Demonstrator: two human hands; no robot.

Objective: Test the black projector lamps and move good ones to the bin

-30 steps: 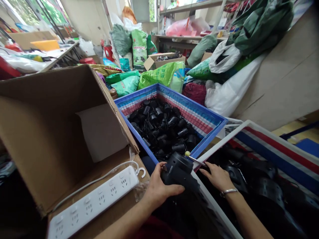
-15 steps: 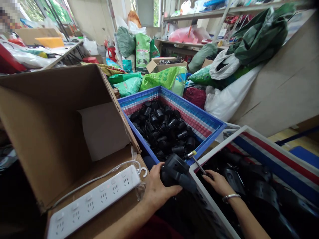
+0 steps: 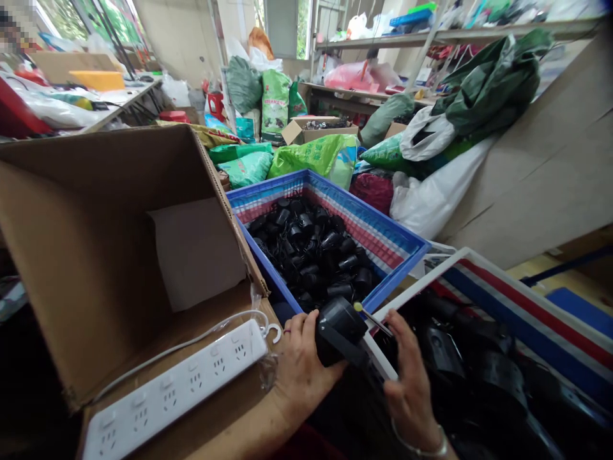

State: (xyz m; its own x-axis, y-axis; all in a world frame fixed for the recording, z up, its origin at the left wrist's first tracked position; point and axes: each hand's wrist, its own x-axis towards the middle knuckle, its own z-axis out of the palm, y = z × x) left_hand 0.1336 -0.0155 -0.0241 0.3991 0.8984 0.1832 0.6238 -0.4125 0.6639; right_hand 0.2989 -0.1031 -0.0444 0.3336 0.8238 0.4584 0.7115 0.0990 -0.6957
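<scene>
My left hand point(image 3: 306, 364) grips a black plastic housing point(image 3: 341, 329) with a round, drum-like body and an arm angled to the lower right; its exact kind I cannot tell. Fingers wrap its left side, and the thumb is underneath. Just right of it, my right hand point(image 3: 409, 380) holds a small hammer point(image 3: 376, 319) by its thin metal shaft. The hammer's yellow-faced head is close to the housing's upper right edge; whether they touch is unclear. Part of the hammer's handle is hidden by my fingers.
Beyond the housing stands a blue basket point(image 3: 402, 268) full of black cylindrical parts with cords. To the right is a white-rimmed crate point(image 3: 445, 262) of black housings. A cardboard box point(image 3: 110, 172) and a white power strip point(image 3: 177, 390) lie left. Bags point(image 3: 306, 156) pile up behind.
The housing has turned in my left hand, its arm swinging round. My right hand has come nearer to it and lifted, with its fingers more upright. The hammer's head has shifted slightly left.
</scene>
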